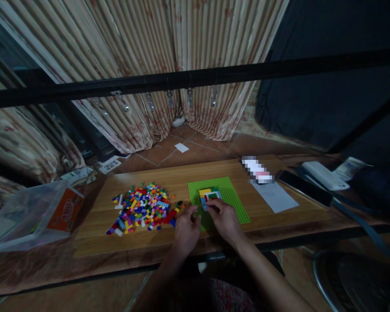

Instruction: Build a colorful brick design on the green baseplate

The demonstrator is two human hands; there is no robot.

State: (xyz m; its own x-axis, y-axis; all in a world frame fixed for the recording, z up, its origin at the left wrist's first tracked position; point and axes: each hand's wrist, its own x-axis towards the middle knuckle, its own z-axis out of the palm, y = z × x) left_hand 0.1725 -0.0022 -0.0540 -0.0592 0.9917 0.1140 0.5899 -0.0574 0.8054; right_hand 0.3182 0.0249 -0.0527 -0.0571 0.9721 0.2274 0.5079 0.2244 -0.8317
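Observation:
A bright green studded baseplate [235, 203] lies on the wooden board, and a small build of coloured toy bricks [205, 192] sits on it, with yellow, blue, white, red and green showing. My right hand [225, 219] reaches over the plate, its thumb and index finger pinched at the front edge of the build. Whatever is between those fingertips is too small to make out. Just left of it, my left hand [187, 225] is curled over the plate's left edge, near the loose bricks [146, 206]. Its fingers bend together, and their contents are hidden.
The wooden board [97, 234] holds the brick heap. At its right are a lit, blurred phone [258, 170], white paper [277, 199] and a dark phone [305, 187]. A clear plastic box [29, 216] stands left. A dark bar [169, 80] with hanging clips crosses before the curtains.

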